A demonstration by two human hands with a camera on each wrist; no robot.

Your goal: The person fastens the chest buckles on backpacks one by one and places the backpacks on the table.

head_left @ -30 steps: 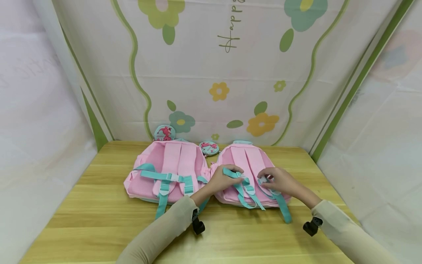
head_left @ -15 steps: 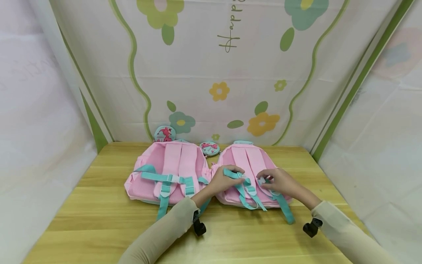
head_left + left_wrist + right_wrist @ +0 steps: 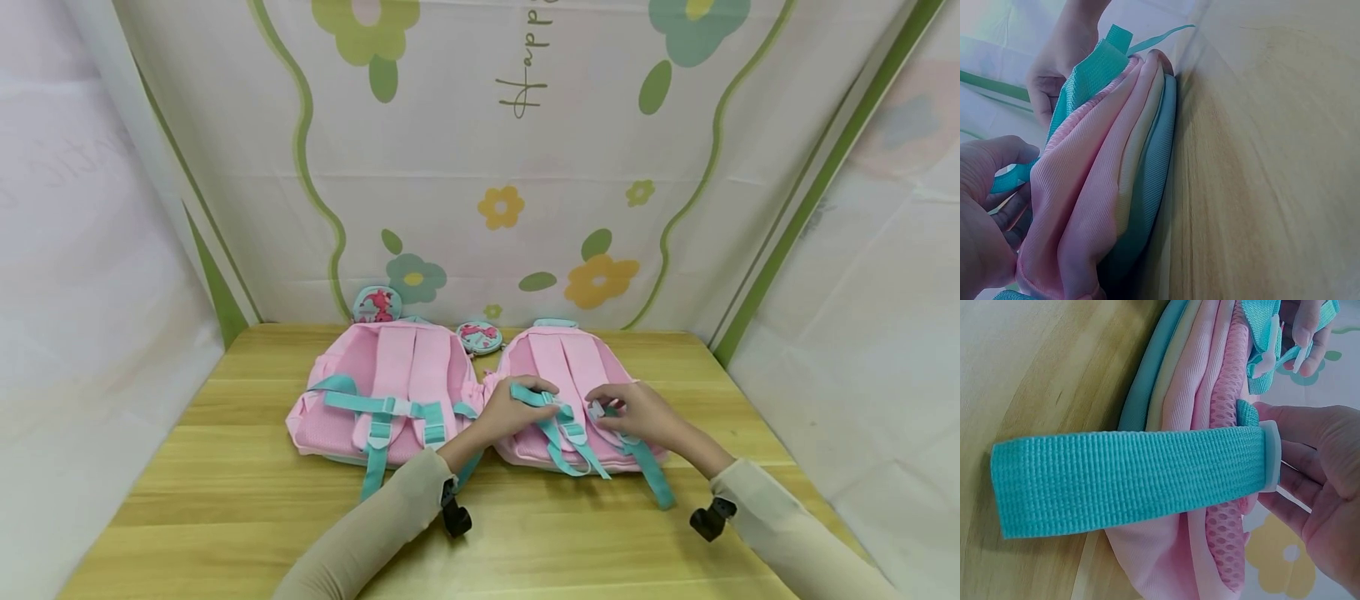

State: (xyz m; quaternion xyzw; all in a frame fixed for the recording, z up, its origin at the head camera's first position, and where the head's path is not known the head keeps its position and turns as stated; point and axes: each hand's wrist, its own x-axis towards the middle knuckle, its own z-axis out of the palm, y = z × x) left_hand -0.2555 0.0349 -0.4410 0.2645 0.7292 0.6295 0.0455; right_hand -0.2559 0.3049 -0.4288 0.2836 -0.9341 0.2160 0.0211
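Two pink backpacks lie on the table with their strap sides up. On the right backpack [image 3: 517, 358], my left hand [image 3: 512, 410] pinches a teal strap [image 3: 528, 395] near a white plastic buckle. My right hand [image 3: 639, 412] holds a pale buckle piece [image 3: 596, 410] between thumb and fingers, a short gap from the left hand. In the right wrist view, a wide teal strap end [image 3: 1129, 478] hangs from a white adjuster [image 3: 1271, 456] beside the right fingers. The left backpack [image 3: 352, 367] has a teal chest strap [image 3: 352, 403] with a white buckle across its shoulder straps.
Round teal pouches with pink pictures, one on the left [image 3: 377, 304] and one in the middle [image 3: 479, 337], lie behind the backpacks. The wooden table [image 3: 187, 492] ends at a flowered cloth wall [image 3: 450, 150], with pale cloth on both sides.
The pale piece at my right fingertips has turned and shows more plainly. Both hands stay almost in place; the whole view shifts slightly.
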